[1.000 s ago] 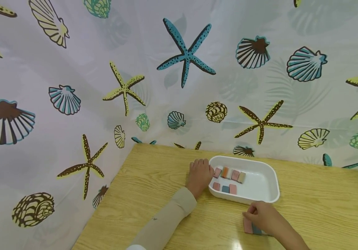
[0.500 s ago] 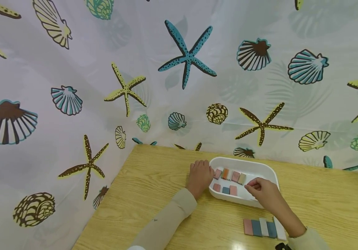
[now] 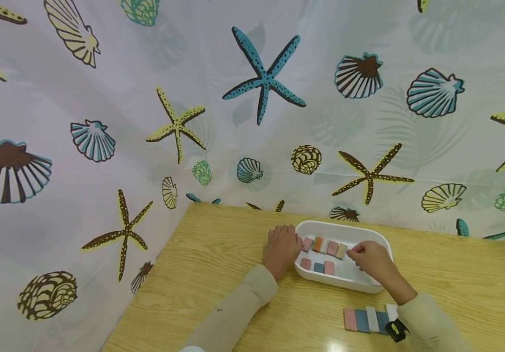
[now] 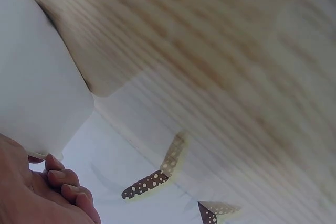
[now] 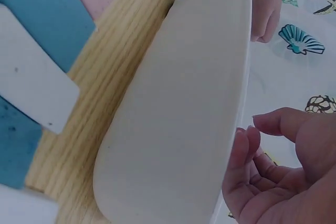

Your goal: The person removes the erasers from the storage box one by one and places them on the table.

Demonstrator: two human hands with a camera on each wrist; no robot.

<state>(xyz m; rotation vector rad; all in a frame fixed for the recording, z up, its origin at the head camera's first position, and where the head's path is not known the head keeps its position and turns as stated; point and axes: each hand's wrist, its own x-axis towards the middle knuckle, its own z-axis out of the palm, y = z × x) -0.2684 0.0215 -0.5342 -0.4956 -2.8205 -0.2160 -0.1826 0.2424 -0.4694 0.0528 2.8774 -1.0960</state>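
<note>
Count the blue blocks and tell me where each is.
3. One blue block lies in the white tray, between two pink blocks; two blue blocks lie on the table, either side of a white block. The right hand or sleeve may hide others.

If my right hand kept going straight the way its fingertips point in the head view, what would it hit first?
Probably the beige block at the near end of the row in the white tray. Your right hand's height is unclear, so it might pass above.
</note>
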